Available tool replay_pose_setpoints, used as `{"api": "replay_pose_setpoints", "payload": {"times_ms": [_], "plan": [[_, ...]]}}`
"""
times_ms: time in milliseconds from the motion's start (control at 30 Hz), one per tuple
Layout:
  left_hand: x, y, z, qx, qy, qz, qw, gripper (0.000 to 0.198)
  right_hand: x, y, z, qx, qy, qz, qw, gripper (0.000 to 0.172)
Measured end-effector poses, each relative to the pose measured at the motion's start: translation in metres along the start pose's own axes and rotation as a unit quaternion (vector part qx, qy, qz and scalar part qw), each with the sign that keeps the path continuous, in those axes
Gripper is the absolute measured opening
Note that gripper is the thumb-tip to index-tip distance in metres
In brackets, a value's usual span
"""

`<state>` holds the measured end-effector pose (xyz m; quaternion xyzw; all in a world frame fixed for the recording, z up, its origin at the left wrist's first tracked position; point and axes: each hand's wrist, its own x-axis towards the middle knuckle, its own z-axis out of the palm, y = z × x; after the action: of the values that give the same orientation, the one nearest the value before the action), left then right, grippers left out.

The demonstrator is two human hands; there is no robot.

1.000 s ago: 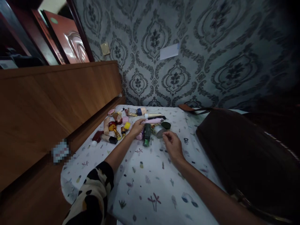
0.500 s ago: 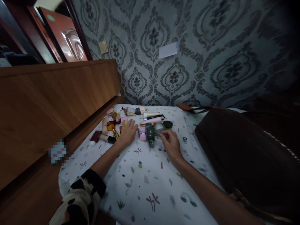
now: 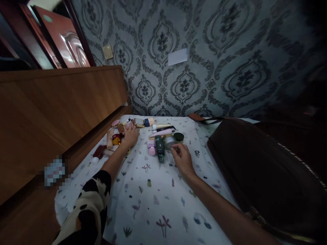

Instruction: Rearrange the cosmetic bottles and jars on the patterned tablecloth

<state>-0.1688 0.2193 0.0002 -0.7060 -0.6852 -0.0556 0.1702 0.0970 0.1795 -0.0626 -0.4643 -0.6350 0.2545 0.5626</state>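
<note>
My left hand (image 3: 131,136) reaches over the left cluster of cosmetics, fingers spread and tips among small items that it partly hides. Beside it are a red jar with a gold rim (image 3: 116,139), a beige tube (image 3: 109,140) and a dark red bottle with a white cap (image 3: 99,153). My right hand (image 3: 183,158) has its fingers curled together at the near edge of a frosted jar (image 3: 169,143); whatever lies between the fingertips is hidden. Left of that jar lie a dark green bottle (image 3: 159,147) and a pink-and-white bottle (image 3: 151,148). A dark round lid or jar (image 3: 178,137) sits behind.
A pink tube (image 3: 163,132) and other tubes lie toward the wall, near a bottle with a blue cap (image 3: 148,122). A dark brown bag (image 3: 245,163) fills the right side. A wooden panel (image 3: 61,102) borders the left. A black hair tie (image 3: 197,153) lies on the printed cloth (image 3: 158,190).
My left hand has moved left and slightly farther away, deeper over the left cluster. My right hand stays beside the frosted jar. The whole view has shifted slightly.
</note>
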Motion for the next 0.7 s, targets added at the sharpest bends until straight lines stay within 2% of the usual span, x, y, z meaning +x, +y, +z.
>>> {"api": "replay_pose_setpoints", "payload": {"times_ms": [133,267,467,567,633,700], "plan": [[0.015,0.014,-0.003,-0.017,0.021,-0.008,1.000,0.038,0.000,0.000,0.000,-0.003,-0.008,0.004,1.000,0.019],[0.046,0.031,-0.003,-0.055,0.034,-0.011,0.998,0.041,0.000,0.000,-0.001,0.014,-0.014,0.010,1.000,0.019],[0.088,0.044,0.008,-0.111,-0.002,-0.002,0.994,0.063,-0.001,0.002,-0.001,0.012,-0.006,0.002,1.000,0.018],[0.092,0.041,0.006,-0.124,-0.014,0.011,0.992,0.054,-0.001,0.001,-0.002,0.008,-0.011,0.003,1.000,0.017],[0.092,0.039,0.002,-0.124,-0.002,0.003,0.992,0.039,-0.001,0.000,-0.002,0.006,-0.013,0.002,1.000,0.017],[0.091,0.038,-0.003,-0.122,0.018,-0.014,0.992,0.037,-0.001,0.000,-0.002,0.003,-0.011,0.002,1.000,0.017]]}}
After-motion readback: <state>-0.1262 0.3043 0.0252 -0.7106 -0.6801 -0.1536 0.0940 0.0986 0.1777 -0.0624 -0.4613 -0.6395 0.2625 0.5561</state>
